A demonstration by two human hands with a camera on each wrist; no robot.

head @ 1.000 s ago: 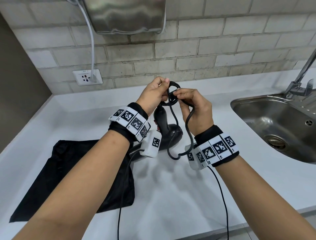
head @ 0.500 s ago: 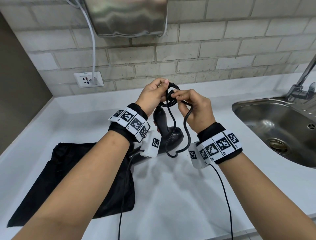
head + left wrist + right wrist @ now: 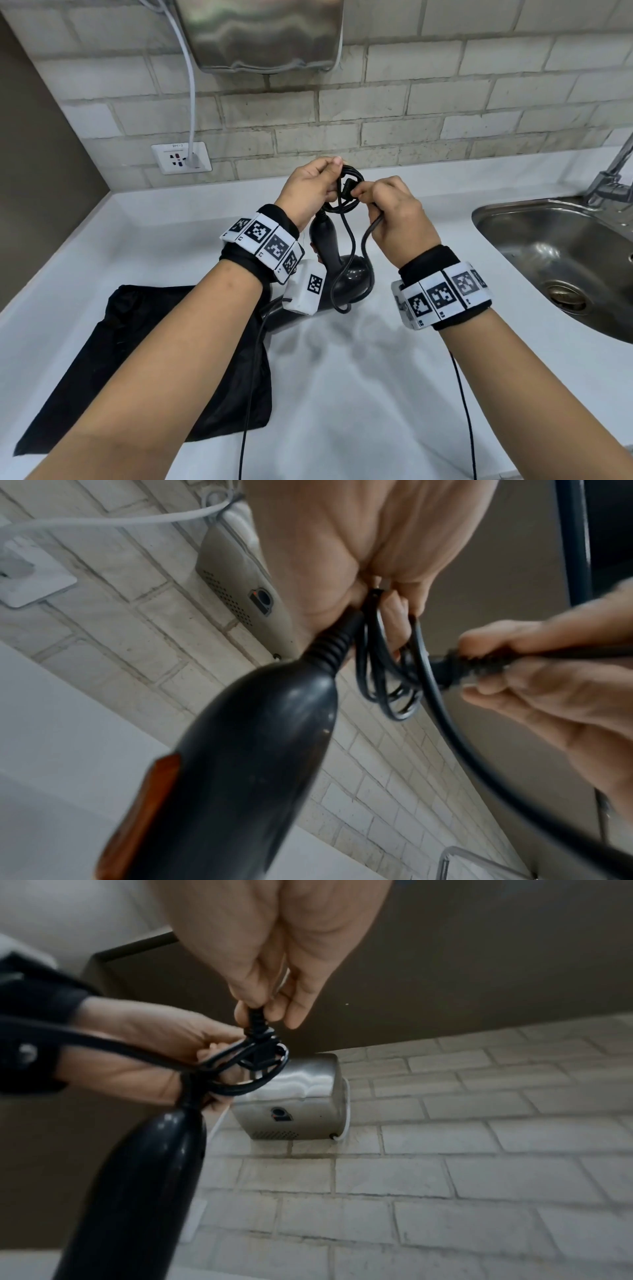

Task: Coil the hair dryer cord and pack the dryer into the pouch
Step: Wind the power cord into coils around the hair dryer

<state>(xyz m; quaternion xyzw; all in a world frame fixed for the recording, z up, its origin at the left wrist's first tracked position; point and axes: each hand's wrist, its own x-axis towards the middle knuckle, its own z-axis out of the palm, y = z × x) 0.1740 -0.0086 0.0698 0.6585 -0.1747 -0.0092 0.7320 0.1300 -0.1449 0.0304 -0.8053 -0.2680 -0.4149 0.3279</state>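
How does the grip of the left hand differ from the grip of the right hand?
The left hand holds the coiled loops of the cord, with the hair dryer below it; the right hand pinches the plug end. The left hand keeps the bundle together, while the right hand guides the plug to the coil. Both grip the same black cord.

White counter [image 3: 359,394] runs along brick wall. Black pouch [image 3: 144,359] lies flat on left part. Black hair dryer [image 3: 349,281] rests on counter just right of pouch, handle tilted upward. Steel sink [image 3: 548,260] set into right end.
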